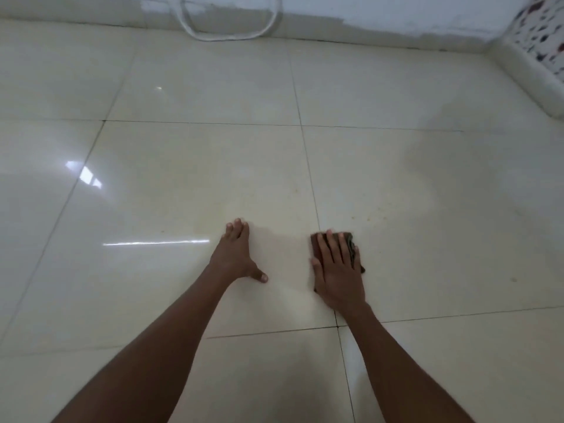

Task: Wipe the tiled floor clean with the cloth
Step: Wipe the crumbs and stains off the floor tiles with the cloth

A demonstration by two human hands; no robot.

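Note:
The tiled floor [198,184] is glossy cream with dark grout lines. A small dark brown cloth [351,242] lies on it right of centre, mostly covered by my right hand [337,270], which presses flat on it with straight fingers. My left hand [236,254] rests flat on the bare tile to the left of the cloth, fingers straight and thumb spread. Faint yellowish specks [363,216] mark the tile just beyond the cloth. A wet sheen shows between the two hands.
A white wall base [381,29] runs along the far side. A loop of white cord [225,36] hangs against it at the top middle. A speckled raised ledge [537,56] stands at the far right corner.

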